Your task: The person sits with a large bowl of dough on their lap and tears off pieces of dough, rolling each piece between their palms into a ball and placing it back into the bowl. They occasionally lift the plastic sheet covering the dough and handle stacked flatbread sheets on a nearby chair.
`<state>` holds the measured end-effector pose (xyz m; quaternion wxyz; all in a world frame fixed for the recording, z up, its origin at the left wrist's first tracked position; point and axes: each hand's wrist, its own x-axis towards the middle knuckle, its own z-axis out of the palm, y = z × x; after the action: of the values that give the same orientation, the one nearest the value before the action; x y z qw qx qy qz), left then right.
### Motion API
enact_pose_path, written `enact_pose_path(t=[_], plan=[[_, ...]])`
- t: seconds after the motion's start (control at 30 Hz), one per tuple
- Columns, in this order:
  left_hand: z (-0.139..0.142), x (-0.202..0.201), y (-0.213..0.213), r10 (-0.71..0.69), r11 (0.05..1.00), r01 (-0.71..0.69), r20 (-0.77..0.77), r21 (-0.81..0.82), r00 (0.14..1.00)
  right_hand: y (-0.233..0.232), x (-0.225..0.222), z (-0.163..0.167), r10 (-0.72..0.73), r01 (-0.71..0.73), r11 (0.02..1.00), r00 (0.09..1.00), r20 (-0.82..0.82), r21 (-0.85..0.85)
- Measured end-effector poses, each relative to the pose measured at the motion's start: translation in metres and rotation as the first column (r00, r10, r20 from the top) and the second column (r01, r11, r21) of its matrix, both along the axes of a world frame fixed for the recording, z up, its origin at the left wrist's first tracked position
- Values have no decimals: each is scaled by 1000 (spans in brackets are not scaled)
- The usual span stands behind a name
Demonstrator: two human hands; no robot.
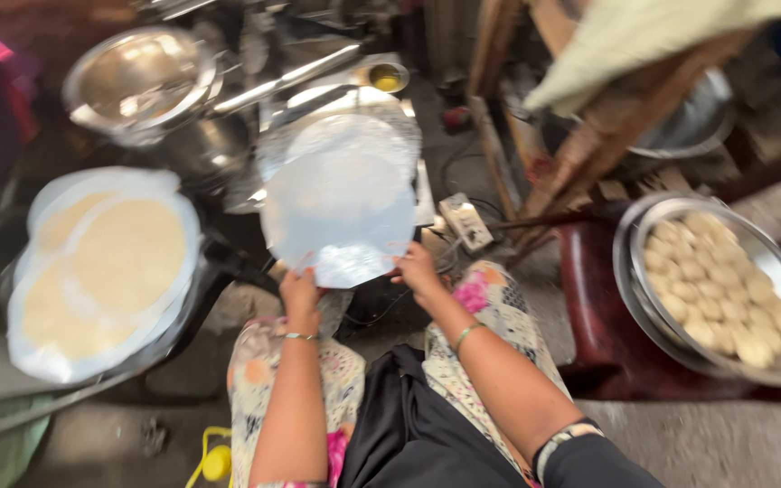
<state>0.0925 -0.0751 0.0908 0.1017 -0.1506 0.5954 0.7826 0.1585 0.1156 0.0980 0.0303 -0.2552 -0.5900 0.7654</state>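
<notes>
Head view: looks down on a seated person's two bare arms and lap, the whole picture somewhat blurred.
Left hand [300,294]: its fingers pinch the near left edge of a thin, pale, shiny sheet [341,203]; a thin bangle sits on the wrist.
Right hand [418,269]: its fingers grip the near right edge of the same sheet; this wrist also carries a thin bangle.
Sheet: roughly round, held up between both hands just beyond the knees; a flat pale disc seems to lie within it, though the blur makes that hard to tell. Its far edge overlaps a round metal press plate [390,113] behind it.
Stack on the left: a round tray [24,348] bears flattened cream dough discs [115,262] under clear sheets, well apart from the hands.
Bowl on the right: a wide steel bowl [635,280] holds many small dough balls [720,285] and rests on a dark red stool [589,312].
Behind: a steel pot [137,81] stands at upper left; a white power adapter [465,221] lies just beside the sheet's right edge.
Lap: floral cloth [499,303] covers the knees, with dark fabric [409,425] between them.
</notes>
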Motion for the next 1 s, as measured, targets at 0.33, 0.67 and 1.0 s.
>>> enact_pose_path(t=[0.33, 0.67, 1.0], plan=[[-10, -1, 2, -64, 996, 74, 151, -59, 986, 7, -4, -33, -9, 8, 1000, 996, 94, 14], [-28, -9, -2, -47, 994, 61, 160, -88, 986, 3, -7, -38, -5, 0, 998, 996, 88, 55], [-49, -3, -6, -177, 984, 175, 136, 28, 975, 8, 12, -18, -141, 136, 989, 982, 129, 50]])
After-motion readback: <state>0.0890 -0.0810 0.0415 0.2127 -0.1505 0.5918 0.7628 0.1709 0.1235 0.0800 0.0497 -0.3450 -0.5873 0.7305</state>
